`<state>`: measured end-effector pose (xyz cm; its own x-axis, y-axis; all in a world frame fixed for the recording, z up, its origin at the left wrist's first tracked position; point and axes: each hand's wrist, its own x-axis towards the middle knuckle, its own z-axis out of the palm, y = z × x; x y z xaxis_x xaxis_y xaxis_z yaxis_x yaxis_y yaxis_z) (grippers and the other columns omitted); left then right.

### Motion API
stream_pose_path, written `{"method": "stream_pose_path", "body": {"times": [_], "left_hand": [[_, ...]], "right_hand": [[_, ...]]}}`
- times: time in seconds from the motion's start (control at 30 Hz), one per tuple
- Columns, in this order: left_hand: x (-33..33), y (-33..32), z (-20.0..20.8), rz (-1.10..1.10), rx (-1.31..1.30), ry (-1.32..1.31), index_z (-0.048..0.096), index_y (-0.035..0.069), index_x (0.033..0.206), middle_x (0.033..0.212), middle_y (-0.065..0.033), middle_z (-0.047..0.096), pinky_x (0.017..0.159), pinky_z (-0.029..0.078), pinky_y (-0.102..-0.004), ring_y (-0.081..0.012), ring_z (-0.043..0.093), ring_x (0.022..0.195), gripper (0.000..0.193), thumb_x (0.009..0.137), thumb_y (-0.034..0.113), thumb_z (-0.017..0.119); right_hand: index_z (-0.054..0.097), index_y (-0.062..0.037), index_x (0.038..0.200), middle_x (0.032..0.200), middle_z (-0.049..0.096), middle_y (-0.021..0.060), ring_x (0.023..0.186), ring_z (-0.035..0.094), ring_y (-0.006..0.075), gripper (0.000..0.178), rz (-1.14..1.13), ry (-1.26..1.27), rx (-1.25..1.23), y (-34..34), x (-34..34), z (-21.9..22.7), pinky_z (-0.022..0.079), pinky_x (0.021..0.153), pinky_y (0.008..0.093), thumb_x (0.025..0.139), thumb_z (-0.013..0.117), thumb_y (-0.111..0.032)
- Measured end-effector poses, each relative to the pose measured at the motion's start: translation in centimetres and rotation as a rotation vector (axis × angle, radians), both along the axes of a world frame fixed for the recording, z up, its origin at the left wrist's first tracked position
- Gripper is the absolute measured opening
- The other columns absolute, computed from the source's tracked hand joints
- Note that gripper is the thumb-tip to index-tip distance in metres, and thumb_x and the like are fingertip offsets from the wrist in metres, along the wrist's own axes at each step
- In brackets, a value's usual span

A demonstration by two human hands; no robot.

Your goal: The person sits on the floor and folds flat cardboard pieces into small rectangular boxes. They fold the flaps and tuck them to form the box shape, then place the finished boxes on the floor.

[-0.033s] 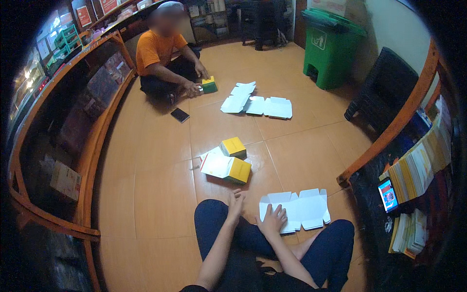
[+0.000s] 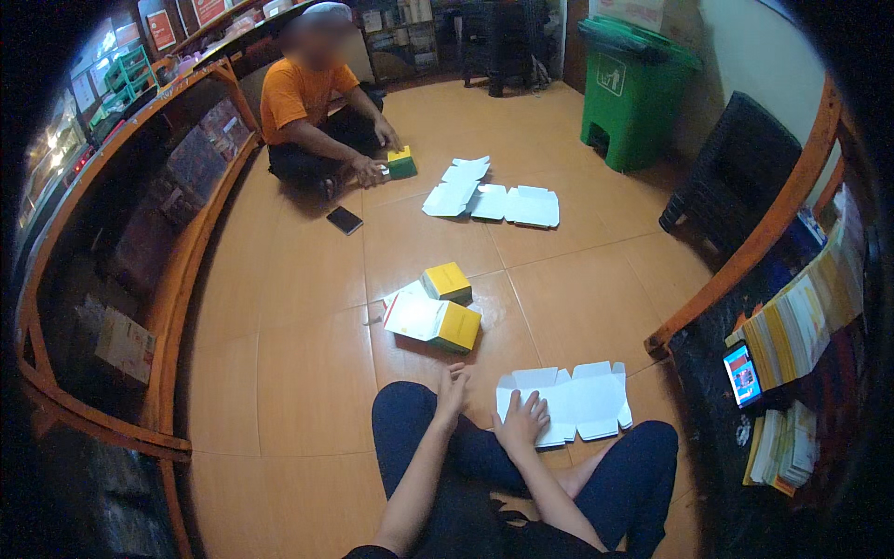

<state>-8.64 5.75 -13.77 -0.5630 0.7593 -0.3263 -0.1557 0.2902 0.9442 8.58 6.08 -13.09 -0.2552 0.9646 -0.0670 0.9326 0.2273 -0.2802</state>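
Practically nothing had moved since the earlier frame: both of the wearer's hands kept their places, and so did the boxes, with only the faintest shift of the yellow-and-green carton (image 2: 402,165) under the co-worker's hands (image 2: 384,140). Down at the near end, the right hand (image 2: 521,424) lay palm down, fingers fanned apart, on the left part of the white card blank (image 2: 596,402), pinching nothing that showed. That blank ran out rightward from beneath the fingers, almost to the right knee (image 2: 652,443), a flat, matt sheet with notched edges and angular flaps; whether it was one layer or several, you couldn't tell. Over to the left hand (image 2: 452,396), raised beside the left knee (image 2: 405,405), fingers loosely extended and apart, gripping nothing visible. Just beyond its fingertips sat the front box (image 2: 459,328), squared-up card with a yellow face and a green lower side, its white panel (image 2: 412,317) stretching leftward; tucked close behind it was the rear box (image 2: 447,279), yellow-topped too. All of it rested on glossy orange-brown tiles (image 2: 298,363), while further out lay more white blanks (image 2: 494,197), bent and overlapping, near a smooth dark phone (image 2: 345,220).
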Motion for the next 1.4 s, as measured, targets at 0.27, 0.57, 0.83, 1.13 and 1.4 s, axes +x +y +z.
{"method": "stream_pose_path", "body": {"times": [0.27, 0.57, 0.83, 1.13, 1.4], "left_hand": [[0.9, 0.5, 1.3, -0.236, 0.009, 0.016, 0.061, 0.005, 0.129, 0.117, -0.0105, 0.066, 0.096, 0.047, -0.033, -0.0198, 0.06, 0.107, 0.037, 0.097, 0.022, 0.057], [3.2, 0.8, -1.8, -0.432, -0.12, -0.145, 0.054, 0.001, 0.136, 0.12, -0.0165, 0.064, 0.089, 0.053, -0.0336, -0.0189, 0.064, 0.101, 0.044, 0.101, 0.028, 0.055], [6.0, 0.2, -1.1, -0.343, -0.01, -0.17, 0.042, 0.012, 0.138, 0.098, -0.0095, 0.06, 0.066, 0.054, -0.0307, -0.0174, 0.062, 0.084, 0.046, 0.098, 0.018, 0.063], [5.6, 0.6, -2.0, -0.428, -0.03, -0.08, 0.048, 0.016, 0.13, 0.095, -0.0085, 0.059, 0.055, 0.05, -0.0292, -0.0142, 0.058, 0.068, 0.034, 0.098, 0.02, 0.062], [5.4, 0.5, -2.9, -0.416, -0.044, -0.269, 0.051, 0.016, 0.128, 0.095, -0.0091, 0.06, 0.055, 0.049, -0.0276, -0.0144, 0.06, 0.071, 0.031, 0.099, 0.018, 0.06]], "right_hand": [[0.05, 0.0017, 0.135, 0.122, 0.056, 0.0304, 0.113, 0.055, 0.0479, 0.057, 0.127, 0.265, -0.06, 1.0, 1.7, 1.8, 0.048, 0.091, 0.0545, 0.09, 0.066, -0.03], [0.055, 0.0056, 0.116, 0.093, 0.065, 0.0269, 0.085, 0.067, 0.0449, 0.034, 0.198, 0.392, -0.017, 2.1, 2.5, 2.8, 0.055, 0.077, 0.0529, 0.092, 0.061, -0.017], [0.062, -0.0016, 0.121, 0.101, 0.069, 0.0259, 0.085, 0.07, 0.0433, 0.032, 0.14, 0.56, -0.095, 3.5, 4.0, 0.5, 0.057, 0.078, 0.0494, 0.092, 0.061, -0.015], [0.046, -0.0192, 0.144, 0.096, 0.068, 0.0205, 0.068, 0.071, 0.0288, 0.055, 0.095, 0.673, -0.191, 4.1, 4.9, 0.1, 0.058, 0.062, 0.0426, 0.093, 0.061, -0.008], [0.052, -0.0116, 0.126, 0.104, 0.066, 0.0238, 0.097, 0.064, 0.0466, 0.031, 0.088, 0.787, -0.134, 3.8, 4.0, 0.1, 0.051, 0.079, 0.0531, 0.096, 0.056, -0.014]]}}
